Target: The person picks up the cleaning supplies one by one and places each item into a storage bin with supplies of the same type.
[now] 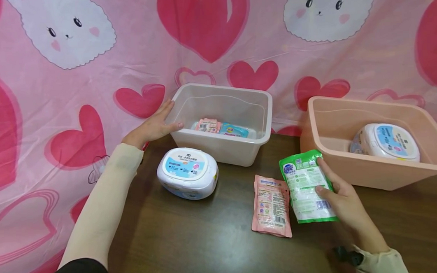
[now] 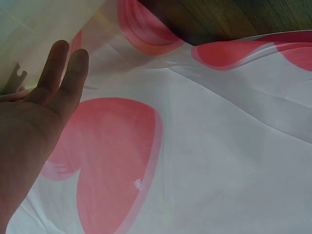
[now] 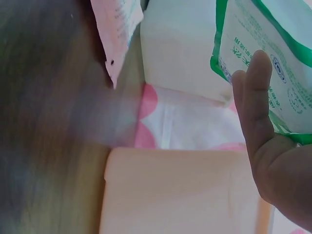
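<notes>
My right hand [image 1: 345,198] pinches a green-and-white detergent pouch [image 1: 303,189] by its right side, thumb on the printed face. In the right wrist view the pouch [image 3: 253,63] is held up above the table, fingers along its other side. Just left of it lies a pink pouch [image 1: 270,206], flat on the table. My left hand [image 1: 153,125] rests on the left end of a whitish plastic bin [image 1: 226,146], its thumb across the rim and fingers straight along the side. Inside that bin are a pink packet [image 1: 208,125] and a blue packet [image 1: 234,130].
A white lidded tub [image 1: 187,173] stands in front of the whitish bin. At the right, a peach bin [image 1: 354,170] holds a similar white tub [image 1: 393,141]. A pink heart-patterned cloth [image 1: 215,70] hangs behind the brown table [image 1: 209,244].
</notes>
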The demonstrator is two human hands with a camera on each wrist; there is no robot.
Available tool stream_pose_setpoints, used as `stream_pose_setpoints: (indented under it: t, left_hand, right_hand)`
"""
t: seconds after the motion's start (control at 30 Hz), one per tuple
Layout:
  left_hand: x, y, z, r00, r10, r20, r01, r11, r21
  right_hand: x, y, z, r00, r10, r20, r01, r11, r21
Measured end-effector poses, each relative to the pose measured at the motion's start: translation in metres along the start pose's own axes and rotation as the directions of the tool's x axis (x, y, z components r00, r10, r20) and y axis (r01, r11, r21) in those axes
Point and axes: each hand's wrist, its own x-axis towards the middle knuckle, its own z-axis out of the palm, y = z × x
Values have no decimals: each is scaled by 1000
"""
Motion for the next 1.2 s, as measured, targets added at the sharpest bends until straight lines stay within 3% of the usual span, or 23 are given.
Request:
stream_pose_setpoints:
  t: [0.23, 0.43, 0.63, 0.73, 0.87, 1.0, 1.2]
  left_hand:
    - [1, -1, 1, 1000, -5, 0, 5, 1000, 0]
    - [0, -3, 1, 1000, 13, 2, -13, 1000, 11]
    - [0, -3, 1, 1000, 16, 0, -16, 1000, 20]
    - [0, -2, 0, 1000, 18, 3, -18, 999, 27]
    - [-1, -2, -1, 1000, 24, 4, -24, 999, 29]
    - [-2, -2, 0, 999, 51, 0, -51, 998, 34]
    - [-1, -1, 0, 997, 71, -7, -71, 997, 34]
  right_hand:
    - [2, -3, -3, 999, 2, -33, -5, 993, -115]
    - [9, -7, 2, 999, -20, -44, 8, 969, -245]
    - [16, -15, 9, 999, -36, -13, 32, 968, -251]
    - [23, -22, 12, 998, -61, -6, 58, 980, -190]
    - [35, -32, 13, 993, -120, 6, 120, 993, 12]
    - [50, -44, 15, 989, -147, -4, 144, 967, 208]
    - [75, -62, 19, 995, -95, -38, 102, 945, 310]
